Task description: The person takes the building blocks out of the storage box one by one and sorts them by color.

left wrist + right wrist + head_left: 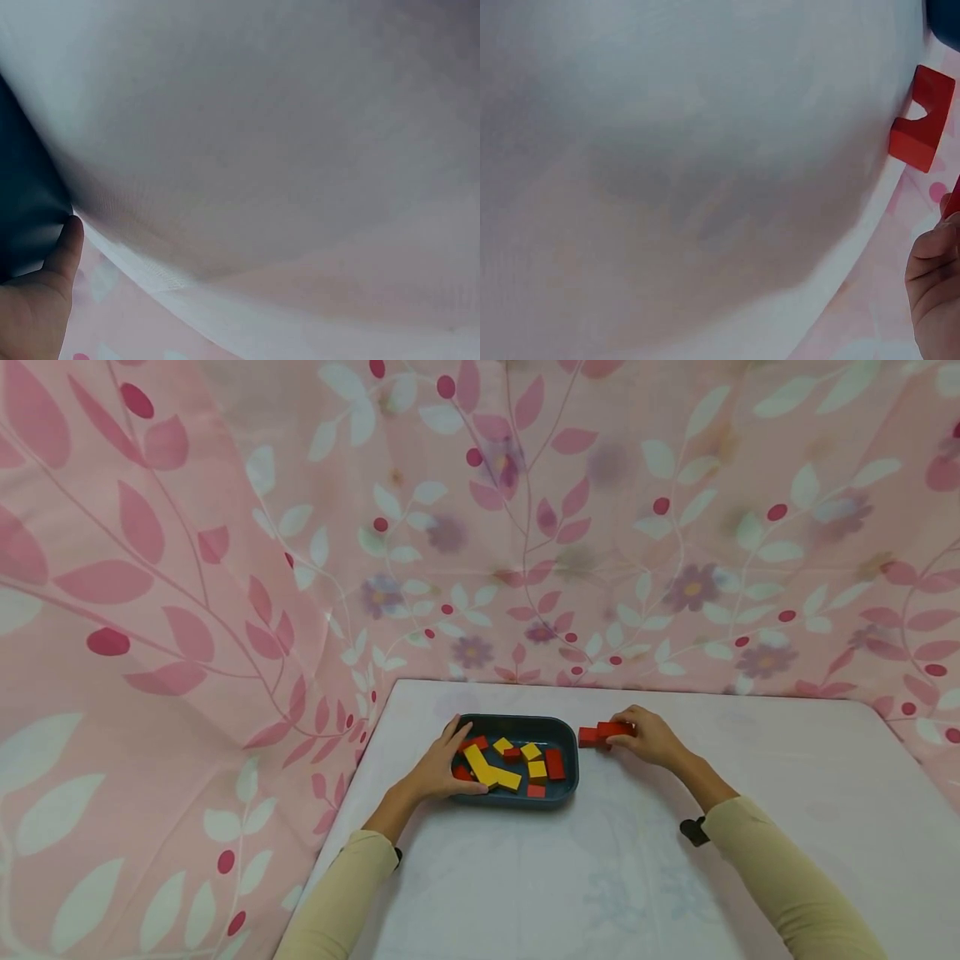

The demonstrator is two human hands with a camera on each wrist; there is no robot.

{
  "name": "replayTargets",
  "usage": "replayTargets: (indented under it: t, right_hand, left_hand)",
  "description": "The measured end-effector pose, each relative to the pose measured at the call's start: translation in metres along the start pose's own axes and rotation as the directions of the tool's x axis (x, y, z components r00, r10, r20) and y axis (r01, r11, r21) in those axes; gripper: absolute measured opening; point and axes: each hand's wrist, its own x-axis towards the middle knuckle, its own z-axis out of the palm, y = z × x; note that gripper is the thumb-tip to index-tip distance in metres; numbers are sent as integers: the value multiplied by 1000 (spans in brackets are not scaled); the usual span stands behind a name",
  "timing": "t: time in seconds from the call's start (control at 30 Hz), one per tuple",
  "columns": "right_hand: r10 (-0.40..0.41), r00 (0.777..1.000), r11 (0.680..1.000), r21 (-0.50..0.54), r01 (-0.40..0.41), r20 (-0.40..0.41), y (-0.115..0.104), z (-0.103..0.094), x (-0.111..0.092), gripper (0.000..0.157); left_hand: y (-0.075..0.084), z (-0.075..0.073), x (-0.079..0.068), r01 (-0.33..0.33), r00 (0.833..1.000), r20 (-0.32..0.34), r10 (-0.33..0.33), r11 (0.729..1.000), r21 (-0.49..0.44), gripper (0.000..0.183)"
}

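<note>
My left hand (pixel 435 768) rests on the left end of a dark blue-grey tray (pixel 572 768), its fingers spread and fairly straight. Several yellow and red blocks lie in the tray, among them a long yellow block (pixel 477 765) and a red rectangular block (pixel 555 764). Just right of the tray, my right hand (pixel 651 739) pinches a red block (pixel 611 729) between thumb and fingers. Beside it on the table is a red arch block (pixel 939 112) with a rounded cutout. The right wrist view shows only an edge of the held block, so its full shape is hidden.
A white cloth covers the table (pixel 540 877), whose far edge runs close to a pink floral curtain (pixel 525 527). The same patterned fabric hangs along the left side. A dark wrist device (pixel 693 832) sits by the right sleeve.
</note>
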Motion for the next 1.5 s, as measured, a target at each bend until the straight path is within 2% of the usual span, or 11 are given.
replayTargets:
  t: [0.23,0.47,0.73,1.2,1.3,1.5]
  right_hand:
    - [78,997,997,-19,-78,-2,15,0,-5,41]
    - [109,994,994,11,-109,-1,26,0,-10,41]
    - [208,976,976,56,-212,64,31,-2,-16,43]
    - [136,989,990,24,-137,53,43,4,-13,42]
    - [184,977,980,50,-190,103,41,3,-12,46]
    - [303,928,937,108,-331,218,42,3,-7,54]
  left_hand:
    - [2,0,0,4,1000,1,-4,1000,2,121]
    - [2,0,0,10,1000,-2,-10,1000,4,121]
    - [0,1,0,12,1000,-1,-12,1000,-10,121]
    - [-1,2,3,9,1000,-1,-9,1000,-9,122]
    - [-1,3,3,9,1000,0,-9,1000,-6,122]
    - [-2,1,2,3,1000,-13,-3,1000,-13,121]
